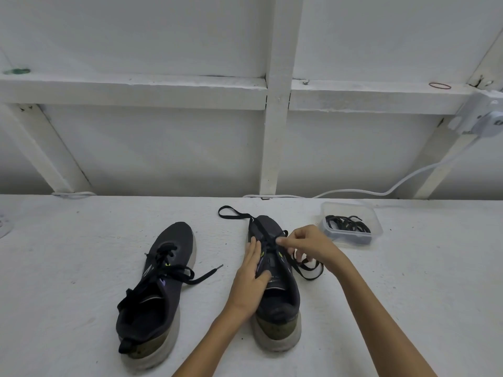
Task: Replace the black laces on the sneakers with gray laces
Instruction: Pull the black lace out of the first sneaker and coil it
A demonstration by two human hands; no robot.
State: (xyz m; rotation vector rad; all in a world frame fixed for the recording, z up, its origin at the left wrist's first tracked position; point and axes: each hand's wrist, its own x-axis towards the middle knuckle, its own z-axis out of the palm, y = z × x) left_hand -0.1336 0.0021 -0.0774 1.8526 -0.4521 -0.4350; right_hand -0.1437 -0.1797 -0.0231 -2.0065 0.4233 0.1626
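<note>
On the white desk point(81, 240), a laced dark sneaker point(163, 270) waits. The left hand point(249, 278), fingers straight, presses the second dark sneaker point(280, 292) steady so the right hand point(310, 246), pinching its black lace point(234, 213), can pull. Coiled dark laces point(348, 225) lie in a clear plastic tub point(351, 206).

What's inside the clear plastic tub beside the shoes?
The clear tub holds a tangle of dark laces. Their exact colour is hard to tell, and anything beneath the tangle is covered.
</note>
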